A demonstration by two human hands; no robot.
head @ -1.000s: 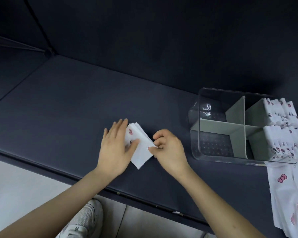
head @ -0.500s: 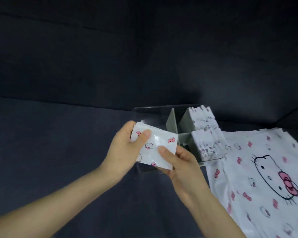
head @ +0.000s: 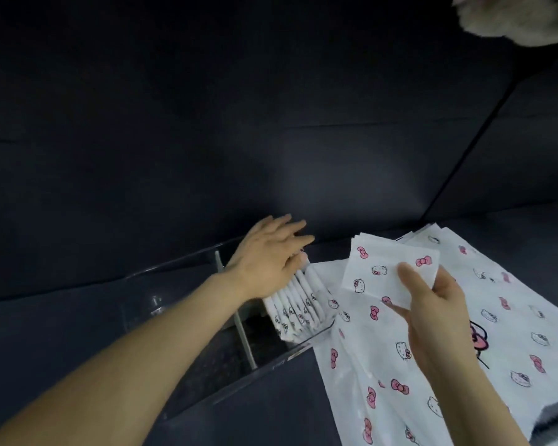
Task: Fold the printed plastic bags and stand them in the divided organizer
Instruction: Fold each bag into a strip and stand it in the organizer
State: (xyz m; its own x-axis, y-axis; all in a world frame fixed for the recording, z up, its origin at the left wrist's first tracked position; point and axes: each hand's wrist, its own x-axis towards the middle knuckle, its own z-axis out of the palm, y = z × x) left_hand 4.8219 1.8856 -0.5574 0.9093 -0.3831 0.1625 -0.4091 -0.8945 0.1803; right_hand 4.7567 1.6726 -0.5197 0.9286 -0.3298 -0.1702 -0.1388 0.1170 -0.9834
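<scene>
My right hand [head: 432,313] pinches a folded white bag [head: 380,268] printed with pink bows and cat faces, holding it in the air to the right of the clear divided organizer [head: 181,320]. My left hand [head: 268,252] reaches over the organizer with straight fingers, its fingertips touching the top of a row of folded bags [head: 297,304] that stand upright in a right compartment. The organizer's grey dividers [head: 244,336] show beside my left wrist. Its near left compartment looks bare.
A pile of flat, unfolded printed bags [head: 496,333] lies on the dark surface right of the organizer. A dark padded wall rises behind. A pale fuzzy object [head: 522,17] shows at the top right corner.
My left hand let go of the folded bag and moved onto the standing bags in the organizer. My right hand carried the folded bag to the right. The view swung right.
</scene>
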